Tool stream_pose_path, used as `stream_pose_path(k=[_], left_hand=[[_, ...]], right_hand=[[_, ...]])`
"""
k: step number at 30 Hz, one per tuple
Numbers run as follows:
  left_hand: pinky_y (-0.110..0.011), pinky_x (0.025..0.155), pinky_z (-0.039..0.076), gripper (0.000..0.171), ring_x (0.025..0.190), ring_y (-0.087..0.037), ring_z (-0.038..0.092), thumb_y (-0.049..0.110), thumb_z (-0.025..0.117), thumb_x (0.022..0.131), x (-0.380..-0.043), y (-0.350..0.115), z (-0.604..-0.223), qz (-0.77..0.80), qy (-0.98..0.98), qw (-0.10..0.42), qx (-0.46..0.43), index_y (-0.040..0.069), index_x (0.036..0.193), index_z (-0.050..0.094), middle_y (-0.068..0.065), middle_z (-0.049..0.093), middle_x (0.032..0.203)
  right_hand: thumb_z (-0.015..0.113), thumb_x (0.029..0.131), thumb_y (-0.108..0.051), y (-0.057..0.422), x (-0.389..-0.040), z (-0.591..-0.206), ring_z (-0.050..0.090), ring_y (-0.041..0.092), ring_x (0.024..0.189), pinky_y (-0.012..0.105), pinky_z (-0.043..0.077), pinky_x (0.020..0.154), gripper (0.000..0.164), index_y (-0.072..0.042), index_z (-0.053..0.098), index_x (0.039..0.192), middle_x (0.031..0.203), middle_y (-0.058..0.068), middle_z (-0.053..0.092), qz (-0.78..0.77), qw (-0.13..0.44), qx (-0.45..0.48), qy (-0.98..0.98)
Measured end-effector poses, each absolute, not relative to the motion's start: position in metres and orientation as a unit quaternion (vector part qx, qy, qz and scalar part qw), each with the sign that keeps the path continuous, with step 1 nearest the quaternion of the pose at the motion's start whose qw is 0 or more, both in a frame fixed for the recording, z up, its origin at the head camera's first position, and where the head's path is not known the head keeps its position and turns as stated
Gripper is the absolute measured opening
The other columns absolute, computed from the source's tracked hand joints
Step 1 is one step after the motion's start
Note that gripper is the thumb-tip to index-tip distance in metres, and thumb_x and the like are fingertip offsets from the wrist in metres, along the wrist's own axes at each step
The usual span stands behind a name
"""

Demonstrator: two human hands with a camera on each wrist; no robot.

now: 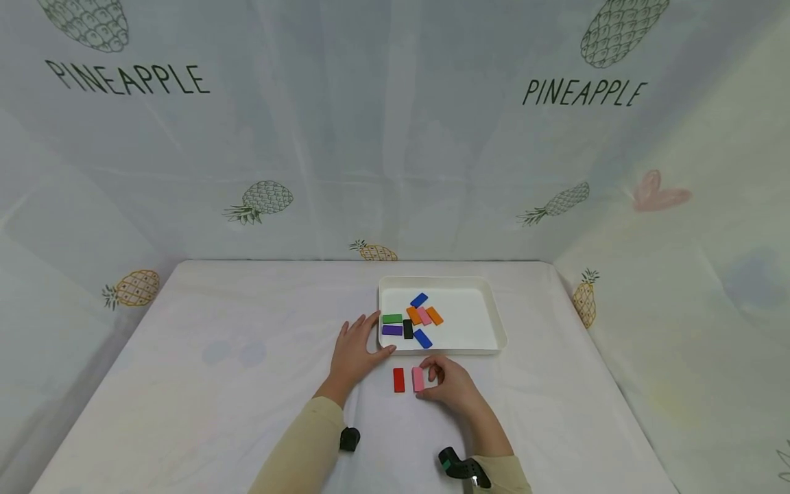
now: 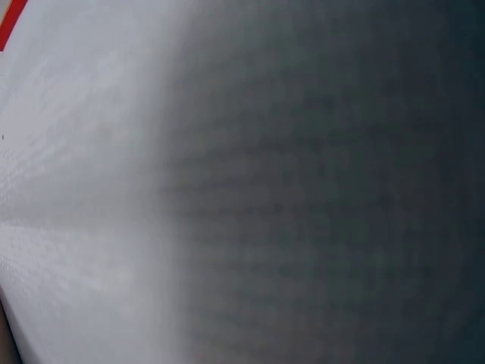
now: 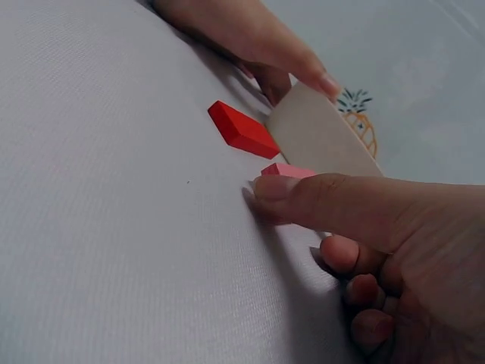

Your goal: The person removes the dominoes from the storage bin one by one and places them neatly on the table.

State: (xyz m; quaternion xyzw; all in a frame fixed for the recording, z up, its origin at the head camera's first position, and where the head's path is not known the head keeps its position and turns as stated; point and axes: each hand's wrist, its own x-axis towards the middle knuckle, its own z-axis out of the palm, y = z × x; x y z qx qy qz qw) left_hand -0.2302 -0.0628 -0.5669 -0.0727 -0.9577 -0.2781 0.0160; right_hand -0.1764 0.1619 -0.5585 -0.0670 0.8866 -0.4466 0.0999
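Note:
My left hand (image 1: 354,353) spans the left front corner of a white tray (image 1: 469,348), its fairly straight fingers and thumb touching the edges. Between thumb and fingers, my right hand (image 1: 453,387) pinches a pink block (image 1: 418,379) at the cloth, in front of the tray. Just left of it lies a red block (image 1: 398,380), apart from both hands. The right wrist view shows the thumb on the near end of the pink block (image 3: 288,170) and the red block (image 3: 244,130) beyond. A sliver of red (image 2: 9,23) shows in the left wrist view.
Inside the tray lie a green block (image 1: 391,318), a purple block (image 1: 391,331), a black block (image 1: 408,329), two blue blocks, two orange blocks and another pink block (image 1: 424,315). White cloth (image 1: 247,398) covers the table. A pineapple-print curtain (image 1: 395,137) hangs behind.

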Motion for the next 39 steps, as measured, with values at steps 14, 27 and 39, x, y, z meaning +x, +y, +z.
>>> stream_pose_path(k=[14,27,39], left_hand=[[-0.051,0.118,0.009,0.085,0.142,-0.026,0.030,0.060,0.066,0.082,-0.2313,-0.0630,-0.5707,-0.278,-0.957,0.027,-0.080,0.023,0.152,0.035,-0.002,0.046,0.148],[-0.052,0.117,0.009,0.085,0.142,-0.026,0.029,0.059,0.067,0.082,-0.2293,-0.0622,-0.5672,-0.277,-0.958,0.026,-0.076,0.023,0.152,0.035,-0.002,0.046,0.148],[-0.052,0.117,0.009,0.086,0.142,-0.027,0.030,0.059,0.067,0.082,-0.2295,-0.0635,-0.5666,-0.278,-0.957,0.025,-0.077,0.022,0.152,0.035,-0.003,0.046,0.148]], right_hand=[[0.091,0.066,-0.018,0.1591,-0.1784,-0.5573,0.048,0.016,0.073,0.026,0.042,0.059,0.045,-0.013,0.064,0.102,0.076,-0.002,0.051,-0.413,0.096,-0.072,0.903],[0.091,0.066,-0.021,0.1566,-0.1778,-0.5527,0.048,0.015,0.074,0.027,0.040,0.060,0.046,-0.013,0.065,0.103,0.077,-0.001,0.050,-0.404,0.102,-0.076,0.906],[0.089,0.069,-0.020,0.1587,-0.1795,-0.5558,0.048,0.016,0.075,0.028,0.041,0.060,0.042,-0.014,0.066,0.104,0.077,-0.001,0.050,-0.414,0.103,-0.088,0.900]])
